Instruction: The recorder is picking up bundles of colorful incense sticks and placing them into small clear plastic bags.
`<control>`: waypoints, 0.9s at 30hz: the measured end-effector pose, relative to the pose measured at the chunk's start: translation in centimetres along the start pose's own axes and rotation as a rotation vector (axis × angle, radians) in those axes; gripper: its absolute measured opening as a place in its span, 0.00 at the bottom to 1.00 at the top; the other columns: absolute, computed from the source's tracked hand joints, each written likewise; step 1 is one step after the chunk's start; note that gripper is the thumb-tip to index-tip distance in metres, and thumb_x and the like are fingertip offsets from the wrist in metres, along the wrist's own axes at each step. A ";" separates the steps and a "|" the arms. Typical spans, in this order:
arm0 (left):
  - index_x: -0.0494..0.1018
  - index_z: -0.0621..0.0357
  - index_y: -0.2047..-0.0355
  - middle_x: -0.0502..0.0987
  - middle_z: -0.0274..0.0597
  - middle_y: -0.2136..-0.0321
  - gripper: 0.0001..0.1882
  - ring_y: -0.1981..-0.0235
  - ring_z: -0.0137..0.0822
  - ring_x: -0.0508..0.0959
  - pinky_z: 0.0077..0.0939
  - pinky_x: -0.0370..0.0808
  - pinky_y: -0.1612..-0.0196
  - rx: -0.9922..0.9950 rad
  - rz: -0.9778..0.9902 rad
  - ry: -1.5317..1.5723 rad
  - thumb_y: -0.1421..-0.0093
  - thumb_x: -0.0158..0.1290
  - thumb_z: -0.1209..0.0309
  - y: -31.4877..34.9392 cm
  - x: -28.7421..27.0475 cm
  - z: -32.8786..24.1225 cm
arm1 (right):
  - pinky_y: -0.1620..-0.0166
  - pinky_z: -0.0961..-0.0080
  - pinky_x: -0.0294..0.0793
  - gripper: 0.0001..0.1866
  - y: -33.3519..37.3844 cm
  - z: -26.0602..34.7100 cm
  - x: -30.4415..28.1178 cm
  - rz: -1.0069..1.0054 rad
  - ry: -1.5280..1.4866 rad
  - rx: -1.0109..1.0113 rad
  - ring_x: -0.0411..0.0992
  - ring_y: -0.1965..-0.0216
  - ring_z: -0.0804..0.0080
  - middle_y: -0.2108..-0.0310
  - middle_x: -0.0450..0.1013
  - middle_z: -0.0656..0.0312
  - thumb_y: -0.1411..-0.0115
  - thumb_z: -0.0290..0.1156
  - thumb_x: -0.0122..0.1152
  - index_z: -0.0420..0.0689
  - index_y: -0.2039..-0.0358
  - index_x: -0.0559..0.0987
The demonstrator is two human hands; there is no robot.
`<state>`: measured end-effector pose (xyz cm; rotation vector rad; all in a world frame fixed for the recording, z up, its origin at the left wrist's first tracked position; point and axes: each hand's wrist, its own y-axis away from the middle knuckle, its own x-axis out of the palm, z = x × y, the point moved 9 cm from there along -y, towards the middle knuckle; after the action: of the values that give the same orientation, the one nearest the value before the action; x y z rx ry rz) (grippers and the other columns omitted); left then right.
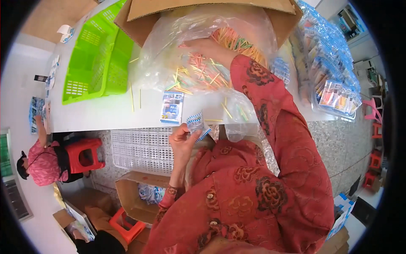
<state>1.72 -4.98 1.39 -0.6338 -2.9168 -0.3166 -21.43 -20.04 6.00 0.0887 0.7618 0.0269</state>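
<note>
Packing workshop: tabletop [112, 116] is carrying cardboard box [211, 9]; bulk coloured sticks [230, 38] are spreading before box, blue packets [334, 55] are lying heaped right of it.

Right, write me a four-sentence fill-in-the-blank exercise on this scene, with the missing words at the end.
1. The person's ____ hand holds a small blue-and-white plastic packet.
2. The other hand is inside a clear plastic bag of thin coloured sticks.
That bag comes out of an open brown ____ box.
3. The slotted plastic basket on the white table is bright ____.
4. The person's flower-patterned shirt is ____.

Missing words: left; cardboard; green; red.
</note>
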 end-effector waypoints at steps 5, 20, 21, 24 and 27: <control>0.75 0.65 0.74 0.73 0.30 0.75 0.05 0.71 0.20 0.69 0.14 0.66 0.65 0.013 0.064 -0.033 0.51 0.57 0.85 -0.5 1.4 0.2 | 0.53 0.69 0.69 0.16 -1.0 -2.7 0.3 -0.237 0.115 -0.551 0.70 0.57 0.57 0.57 0.71 0.51 0.42 0.29 0.45 0.43 0.53 0.72; 0.75 0.65 0.73 0.74 0.32 0.74 0.05 0.71 0.20 0.70 0.16 0.67 0.65 -0.002 0.045 0.006 0.51 0.57 0.85 -0.6 0.9 0.1 | 0.58 0.60 0.69 0.14 -4.1 -2.1 2.4 -0.408 0.151 -0.456 0.70 0.61 0.48 0.63 0.71 0.45 0.45 0.32 0.51 0.40 0.60 0.73; 0.75 0.65 0.73 0.74 0.32 0.74 0.05 0.71 0.20 0.70 0.16 0.67 0.65 0.000 0.042 0.006 0.51 0.57 0.85 -0.6 0.6 0.3 | 0.53 0.61 0.67 0.18 -4.1 -1.9 2.7 -0.307 0.149 -0.413 0.69 0.57 0.48 0.59 0.70 0.44 0.45 0.32 0.51 0.39 0.54 0.71; 0.76 0.67 0.64 0.78 0.38 0.68 0.11 0.67 0.25 0.75 0.20 0.73 0.61 0.066 0.095 -0.033 0.49 0.56 0.83 -0.6 0.6 0.3 | 0.52 0.59 0.66 0.18 -2.9 -0.7 2.1 -0.302 0.312 -0.368 0.69 0.55 0.48 0.58 0.69 0.44 0.44 0.35 0.50 0.39 0.55 0.71; 0.76 0.67 0.64 0.78 0.39 0.68 0.11 0.67 0.24 0.75 0.20 0.73 0.61 0.070 0.100 -0.030 0.49 0.56 0.83 -0.5 1.0 0.2 | 0.52 0.59 0.66 0.19 -4.6 -1.8 2.9 -0.031 0.548 -0.073 0.69 0.54 0.51 0.55 0.69 0.46 0.43 0.37 0.48 0.40 0.55 0.72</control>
<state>0.60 -5.03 1.27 -0.7761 -2.8977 -0.1941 -20.61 -24.36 2.30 -0.0019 1.3087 0.0502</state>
